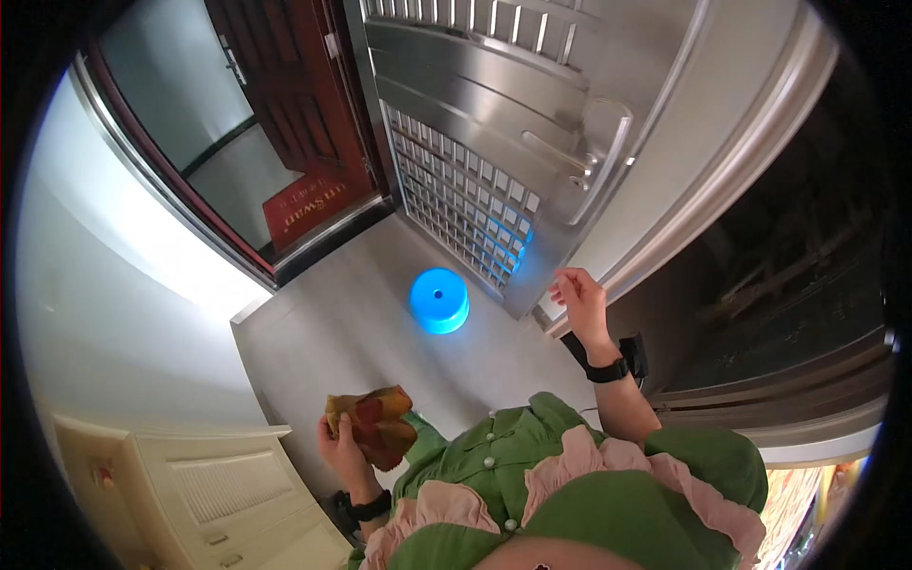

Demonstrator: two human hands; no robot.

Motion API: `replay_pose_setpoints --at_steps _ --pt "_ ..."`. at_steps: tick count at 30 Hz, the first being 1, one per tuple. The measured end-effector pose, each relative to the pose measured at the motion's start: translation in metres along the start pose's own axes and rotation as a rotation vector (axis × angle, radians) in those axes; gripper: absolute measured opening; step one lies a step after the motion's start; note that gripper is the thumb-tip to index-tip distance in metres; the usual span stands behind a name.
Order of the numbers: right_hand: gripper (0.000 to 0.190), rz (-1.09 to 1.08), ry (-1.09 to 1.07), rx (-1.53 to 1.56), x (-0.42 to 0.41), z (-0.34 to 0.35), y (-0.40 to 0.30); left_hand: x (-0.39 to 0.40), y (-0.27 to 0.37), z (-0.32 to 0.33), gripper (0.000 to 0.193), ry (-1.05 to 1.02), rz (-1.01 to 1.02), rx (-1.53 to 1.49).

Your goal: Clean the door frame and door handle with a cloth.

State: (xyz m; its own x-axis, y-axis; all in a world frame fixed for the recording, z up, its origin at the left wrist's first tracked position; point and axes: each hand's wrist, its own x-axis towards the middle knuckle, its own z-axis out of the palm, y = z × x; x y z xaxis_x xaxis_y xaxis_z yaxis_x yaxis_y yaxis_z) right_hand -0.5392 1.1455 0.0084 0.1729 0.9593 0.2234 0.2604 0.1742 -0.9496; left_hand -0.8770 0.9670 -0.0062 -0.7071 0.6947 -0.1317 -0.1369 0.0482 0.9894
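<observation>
A folded cloth point(381, 424) in brown, yellow and dark red hangs from my left hand point(340, 445), pinched between thumb and fingers. My right hand point(584, 299) is raised near the free edge of a stainless-steel security door point(477, 78); its fingers are curled and I see nothing in them. Whether it touches the door edge is hard to tell. The door's lever handle point(559, 151) is farther up from that hand. On the floor before me stands a round blue plastic stool point(439, 299) with a hole in its top.
Beyond the steel door, a dark red wooden door point(292, 78) stands open over a red doormat point(303, 210) bearing writing. A cream cabinet point(228, 491) is at the lower left. Dark glass panels point(769, 249) in a metal frame line the right side. Grey tile floor point(320, 313) surrounds the stool.
</observation>
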Motion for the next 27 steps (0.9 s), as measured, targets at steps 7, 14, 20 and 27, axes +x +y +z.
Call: replay_pose_setpoints --at_steps 7,14,20,27 --pt "0.015 0.098 0.092 -0.042 0.047 0.149 0.023 0.213 -0.013 -0.017 0.018 -0.072 0.049 0.016" --pt "0.015 0.178 0.095 -0.225 0.056 0.249 0.014 0.374 0.033 -0.043 0.018 -0.214 0.055 0.095" --pt "0.017 0.328 0.079 -0.27 0.071 0.32 0.013 0.437 0.035 -0.054 0.017 -0.15 0.06 0.132" --pt "0.015 0.241 -0.165 -0.222 0.116 0.414 0.004 0.457 0.023 -0.092 0.015 -0.11 -0.049 0.081"
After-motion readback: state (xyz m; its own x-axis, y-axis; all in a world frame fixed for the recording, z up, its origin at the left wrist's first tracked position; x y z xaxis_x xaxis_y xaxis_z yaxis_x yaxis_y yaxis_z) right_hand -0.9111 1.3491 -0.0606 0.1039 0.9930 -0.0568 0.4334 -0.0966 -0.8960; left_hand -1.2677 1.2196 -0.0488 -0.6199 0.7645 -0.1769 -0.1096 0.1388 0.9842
